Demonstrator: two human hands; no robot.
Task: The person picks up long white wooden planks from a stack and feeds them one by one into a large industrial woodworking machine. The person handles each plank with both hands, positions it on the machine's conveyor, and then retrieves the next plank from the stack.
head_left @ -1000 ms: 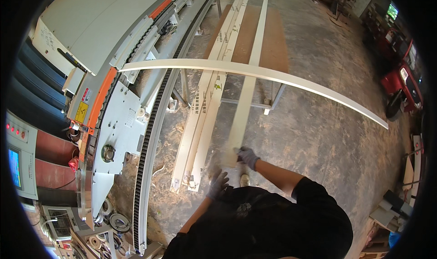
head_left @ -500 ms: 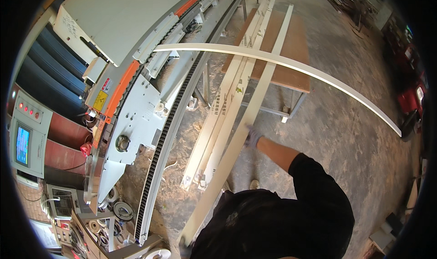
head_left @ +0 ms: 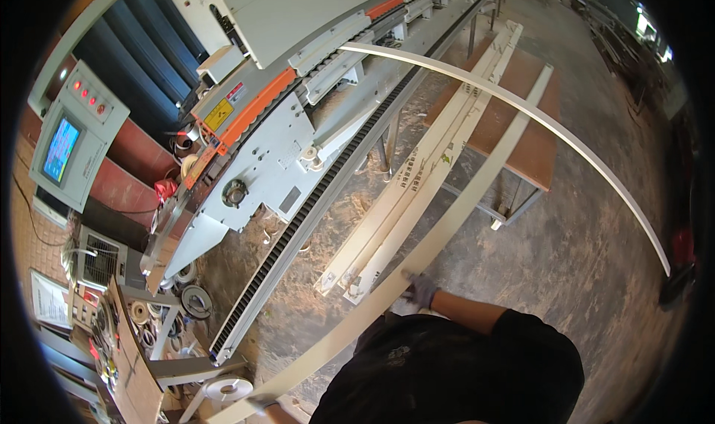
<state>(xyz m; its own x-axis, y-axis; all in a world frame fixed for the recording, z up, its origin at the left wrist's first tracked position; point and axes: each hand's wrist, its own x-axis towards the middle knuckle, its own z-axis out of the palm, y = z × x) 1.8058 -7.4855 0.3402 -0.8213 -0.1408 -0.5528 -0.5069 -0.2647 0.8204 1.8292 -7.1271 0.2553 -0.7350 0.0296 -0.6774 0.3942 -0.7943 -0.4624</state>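
A long pale narrow board (head_left: 462, 208) slants across in front of me, from the brown table down to the lower left. My right hand (head_left: 421, 290), in a greyish glove, is closed on the board's right edge close to my body. At the bottom edge, my left hand (head_left: 262, 404) is at the board's near end, blurred and partly cut off; its fingers cannot be made out. A second long pale strip (head_left: 596, 163) lies crosswise above the board's far part, running from the machine to the right. Beside the board rests a stack of pale boards (head_left: 387, 215) with printing.
To the left stands a long grey and orange machine (head_left: 275, 156) with a black roller rail (head_left: 298, 230) and a control panel (head_left: 67, 148). A brown-topped table (head_left: 540, 152) bears the far board ends. Coils of edge banding (head_left: 227, 388) sit at lower left.
My view has turned, so the machine and boards appear farther right. The board's near end has swung left and my left hand is farther out with it. My right hand stays on the board.
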